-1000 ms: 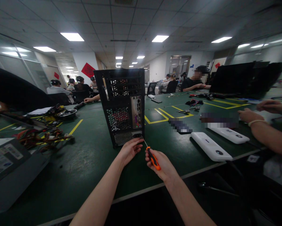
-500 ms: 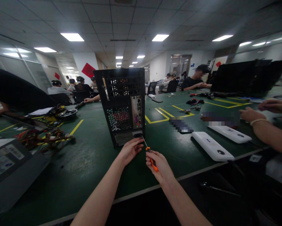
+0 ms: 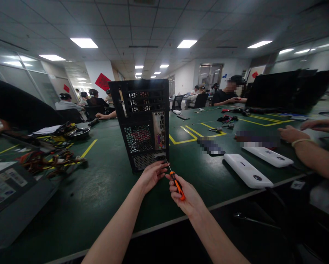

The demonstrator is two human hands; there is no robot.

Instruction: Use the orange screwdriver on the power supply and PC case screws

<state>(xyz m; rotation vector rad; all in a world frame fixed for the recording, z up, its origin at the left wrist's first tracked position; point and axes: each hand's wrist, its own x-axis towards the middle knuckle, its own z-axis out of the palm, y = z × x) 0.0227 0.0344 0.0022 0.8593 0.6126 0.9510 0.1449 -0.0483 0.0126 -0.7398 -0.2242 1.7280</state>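
Observation:
A black computer case [image 3: 126, 146] stands upright on the green table, its back side with ports and mesh facing me. My right hand [image 3: 187, 193] is closed on the handle of an orange and black screwdriver [image 3: 178, 186]. The thin shaft points up and left, its tip at the lower right corner of the case's back, beside the power socket. There my left hand [image 3: 152, 176] rests its fingertips by the lower edge of the case, fingers stretched out and slightly curved, with nothing visible in them. The screw, if any, is too small to make out.
A grey metal box [image 3: 14, 194] with bundled cables [image 3: 47, 157] lies at the left. White devices [image 3: 247, 171] and a blurred phone [image 3: 212, 146] lie at the right. A co-worker's hands [image 3: 295, 135] are at the right edge; monitors [image 3: 274, 90] stand behind.
My right fingers have shifted on the screwdriver handle, and the handle has turned a little. My left hand and the case stay nearly where they were. The co-worker's hands moved slightly.

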